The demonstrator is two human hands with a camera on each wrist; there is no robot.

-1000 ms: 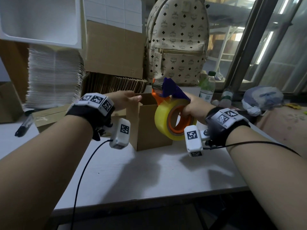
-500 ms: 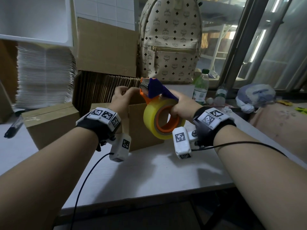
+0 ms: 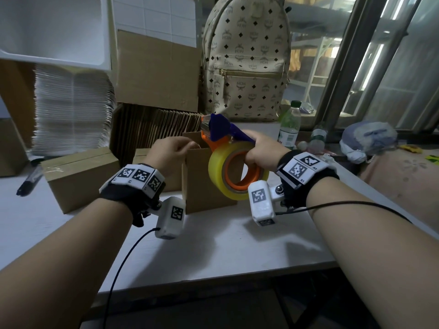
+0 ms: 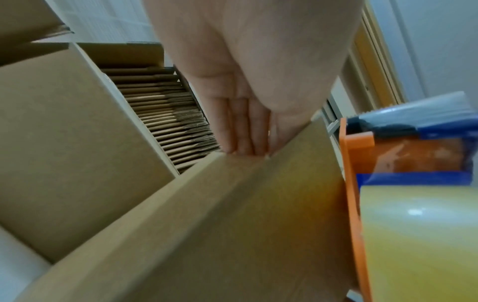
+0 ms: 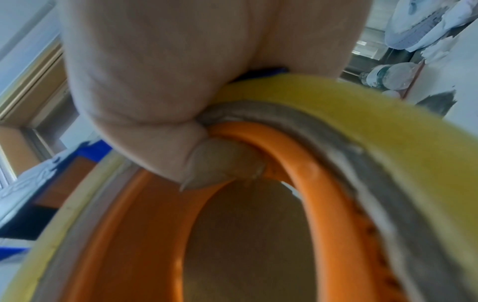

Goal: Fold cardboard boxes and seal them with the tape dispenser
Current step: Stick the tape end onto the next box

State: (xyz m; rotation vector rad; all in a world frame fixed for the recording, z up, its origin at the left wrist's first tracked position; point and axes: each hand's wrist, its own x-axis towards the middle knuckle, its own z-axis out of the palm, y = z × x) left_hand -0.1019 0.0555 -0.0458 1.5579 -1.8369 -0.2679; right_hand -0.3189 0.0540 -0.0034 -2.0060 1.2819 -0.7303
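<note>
A small brown cardboard box (image 3: pixel 204 188) stands upright on the white table (image 3: pixel 213 252), its top open. My left hand (image 3: pixel 187 146) reaches over its upper left edge, fingers curled on a top flap. In the left wrist view the fingers (image 4: pixel 240 130) and thumb close on that edge of the box (image 4: pixel 207 235). My right hand (image 3: pixel 251 150) grips the tape dispenser (image 3: pixel 237 172), which has an orange frame, a blue top and a yellow roll, held against the box's upper right side. In the right wrist view the thumb hooks inside the orange core (image 5: pixel 323 183).
A taped box (image 3: pixel 80 179) sits left of the open one, with a black pen (image 3: pixel 28 184) further left. Flat cardboard sheets (image 3: pixel 154 129), a white stack (image 3: pixel 71 110) and a backpack (image 3: pixel 244 58) line the back. A water bottle (image 3: pixel 288 124) stands at the right.
My left hand went from lying with straight fingers across the box's top to curling on the flap edge. The dispenser stayed beside the box's upper right.
</note>
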